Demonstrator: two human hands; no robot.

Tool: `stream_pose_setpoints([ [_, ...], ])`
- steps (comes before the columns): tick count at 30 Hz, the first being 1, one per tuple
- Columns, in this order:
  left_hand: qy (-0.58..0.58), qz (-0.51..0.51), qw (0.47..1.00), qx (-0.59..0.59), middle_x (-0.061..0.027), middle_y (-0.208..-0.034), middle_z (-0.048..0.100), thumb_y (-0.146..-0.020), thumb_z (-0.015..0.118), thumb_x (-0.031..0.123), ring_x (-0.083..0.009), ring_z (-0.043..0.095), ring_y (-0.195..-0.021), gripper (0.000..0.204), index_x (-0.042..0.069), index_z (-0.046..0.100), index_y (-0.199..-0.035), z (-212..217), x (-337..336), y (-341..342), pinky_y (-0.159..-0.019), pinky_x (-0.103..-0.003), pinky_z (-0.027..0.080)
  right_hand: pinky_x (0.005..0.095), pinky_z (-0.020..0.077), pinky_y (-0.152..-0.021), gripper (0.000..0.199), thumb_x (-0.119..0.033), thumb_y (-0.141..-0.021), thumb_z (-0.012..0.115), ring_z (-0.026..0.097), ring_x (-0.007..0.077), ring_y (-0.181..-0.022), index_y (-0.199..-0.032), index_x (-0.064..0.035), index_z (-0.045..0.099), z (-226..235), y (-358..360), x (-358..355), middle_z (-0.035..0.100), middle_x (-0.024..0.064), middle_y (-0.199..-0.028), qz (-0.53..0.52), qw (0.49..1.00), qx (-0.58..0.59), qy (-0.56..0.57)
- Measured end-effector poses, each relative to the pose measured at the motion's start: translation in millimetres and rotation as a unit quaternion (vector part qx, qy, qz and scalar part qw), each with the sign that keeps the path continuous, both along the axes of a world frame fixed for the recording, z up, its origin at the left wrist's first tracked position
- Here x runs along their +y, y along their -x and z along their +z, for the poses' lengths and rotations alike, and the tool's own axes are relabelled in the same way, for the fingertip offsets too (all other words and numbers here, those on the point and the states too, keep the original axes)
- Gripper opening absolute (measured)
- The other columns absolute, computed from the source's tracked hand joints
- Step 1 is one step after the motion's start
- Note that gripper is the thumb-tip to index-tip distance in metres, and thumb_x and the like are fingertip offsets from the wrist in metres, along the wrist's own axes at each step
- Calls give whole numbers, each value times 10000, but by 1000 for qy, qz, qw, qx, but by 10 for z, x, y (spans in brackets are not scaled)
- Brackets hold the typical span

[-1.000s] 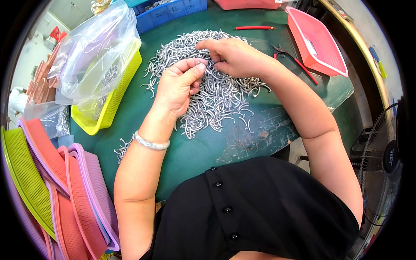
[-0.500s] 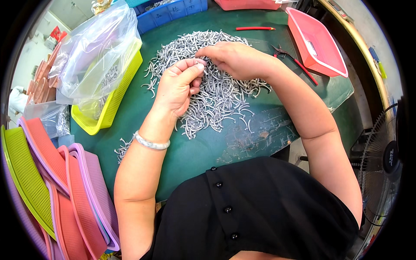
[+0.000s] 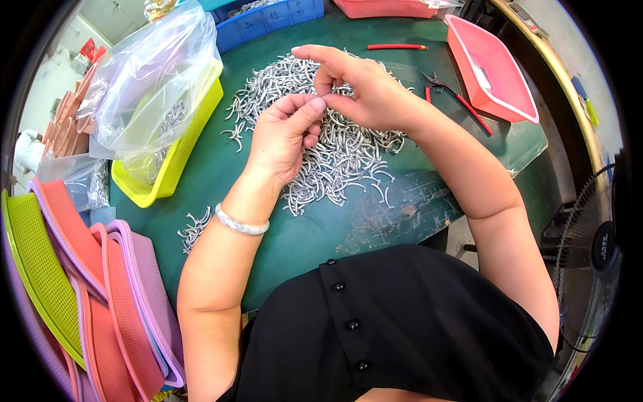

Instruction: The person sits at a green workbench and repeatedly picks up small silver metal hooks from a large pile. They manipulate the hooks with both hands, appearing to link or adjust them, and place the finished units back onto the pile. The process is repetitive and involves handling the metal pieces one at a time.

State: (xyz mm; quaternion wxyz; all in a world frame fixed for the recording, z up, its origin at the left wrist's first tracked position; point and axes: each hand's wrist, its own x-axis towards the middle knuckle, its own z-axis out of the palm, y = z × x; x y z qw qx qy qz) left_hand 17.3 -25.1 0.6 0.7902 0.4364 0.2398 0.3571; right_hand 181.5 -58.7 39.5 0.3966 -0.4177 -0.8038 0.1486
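A heap of small curved silvery metal pieces (image 3: 338,157) lies on the green tabletop (image 3: 295,261), and both hands are over it. My left hand (image 3: 281,137) is closed, thumb pressed to its bent fingers; whatever it pinches is too small and covered to make out. The fingertips of my right hand (image 3: 372,94) meet the left ones. Its index finger stretches out to the left, while thumb and another finger come together in a pinch, their contents hidden. A smaller cluster of the curved pieces (image 3: 194,231) sits beside my left forearm.
A yellow-green basket (image 3: 191,134) with a clear plastic bag (image 3: 151,74) stands at the left, above stacked coloured baskets (image 3: 144,281). A blue bin (image 3: 268,23) is at the back. Red-handled pliers (image 3: 462,104), a red stick-like tool (image 3: 395,47) and a pink basket (image 3: 489,67) lie right.
My right hand has turned and its index finger has lifted and straightened away from the left fingertips. My left hand has shifted slightly right, still pinched.
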Motion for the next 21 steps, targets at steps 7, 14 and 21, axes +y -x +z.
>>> stream_pose_setpoints([
  [7,-45,71,996,14,-2,-710,562,-797,616,74,-48,469,-543,104,22,577,-878,-8,18,-6,-456,-163,373,224,418,-718,482,63,-769,509,505,74,-771,-1234,-29,421,-28,-161,109,542,28,-829,43,991,109,58],
  [14,-88,93,991,48,12,-710,562,-797,600,47,-37,476,-547,99,38,579,-893,-7,2,-15,-457,-156,369,248,423,-671,403,14,-780,530,506,106,-734,-1174,-47,472,-129,-233,167,538,32,-780,-34,997,-55,49],
  [21,-101,73,992,20,15,-720,537,-813,591,62,-45,462,-573,105,45,577,-915,-14,1,-10,-458,-155,354,362,444,-684,494,33,-669,546,547,258,-741,-1148,-69,485,-162,-215,153,545,83,-757,-92,974,-204,-29],
])
